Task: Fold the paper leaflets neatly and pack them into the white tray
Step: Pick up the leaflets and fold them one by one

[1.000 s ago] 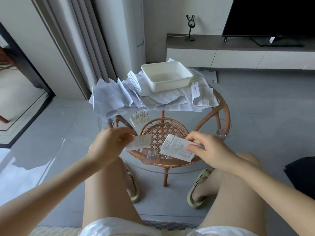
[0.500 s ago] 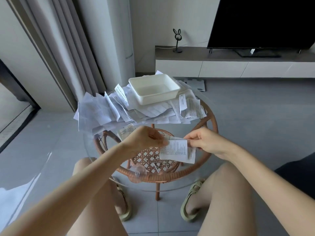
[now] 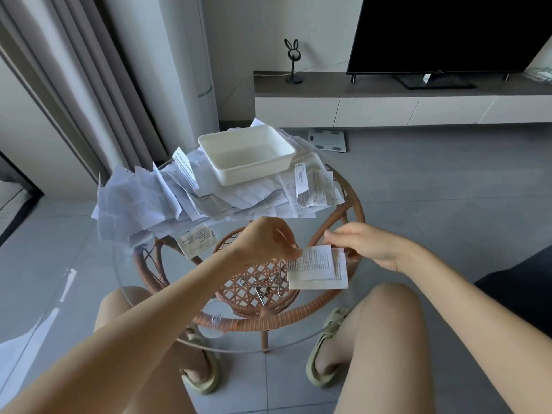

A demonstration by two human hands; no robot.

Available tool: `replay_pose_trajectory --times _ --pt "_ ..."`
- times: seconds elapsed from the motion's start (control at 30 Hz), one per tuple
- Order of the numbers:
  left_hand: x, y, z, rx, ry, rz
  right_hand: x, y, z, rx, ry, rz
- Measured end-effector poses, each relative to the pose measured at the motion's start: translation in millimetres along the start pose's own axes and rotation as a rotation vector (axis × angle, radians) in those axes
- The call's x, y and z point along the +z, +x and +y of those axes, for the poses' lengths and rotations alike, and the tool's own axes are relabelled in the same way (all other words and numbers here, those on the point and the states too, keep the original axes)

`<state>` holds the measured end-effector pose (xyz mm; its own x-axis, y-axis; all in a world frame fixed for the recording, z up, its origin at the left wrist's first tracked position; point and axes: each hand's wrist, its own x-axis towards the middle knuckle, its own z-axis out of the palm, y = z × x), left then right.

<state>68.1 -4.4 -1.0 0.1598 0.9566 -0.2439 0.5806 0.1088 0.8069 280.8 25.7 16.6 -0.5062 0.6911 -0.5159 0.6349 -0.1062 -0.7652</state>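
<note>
Left hand [image 3: 267, 242] and right hand [image 3: 369, 245] each pinch top edge of folded leaflet [image 3: 316, 268]; white tray [image 3: 254, 174] sits on loose leaflets [image 3: 143, 204].

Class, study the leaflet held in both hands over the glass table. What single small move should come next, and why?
Probably slide the layers flush and pinch the crease flat. The left hand and right hand hold the leaflet doubled over, but one layer sticks out as a strip on the right. The white tray is empty, so packing waits.
</note>
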Motion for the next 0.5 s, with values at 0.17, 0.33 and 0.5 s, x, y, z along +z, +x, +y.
replay_pose_trajectory --times 0.17,0.33,0.5 --pt "12.6 21.0 7.6 0.038 0.033 -0.031 -8.0 6.9 9.1 -0.098 -0.071 0.161" --pt "28.8 42.2 18.8 0.044 0.145 -0.038 -25.2 20.9 16.8 -0.090 -0.167 0.298" --pt "32.6 71.8 15.0 -0.038 0.375 0.297 -59.2 41.4 31.0 0.034 -0.391 0.505"
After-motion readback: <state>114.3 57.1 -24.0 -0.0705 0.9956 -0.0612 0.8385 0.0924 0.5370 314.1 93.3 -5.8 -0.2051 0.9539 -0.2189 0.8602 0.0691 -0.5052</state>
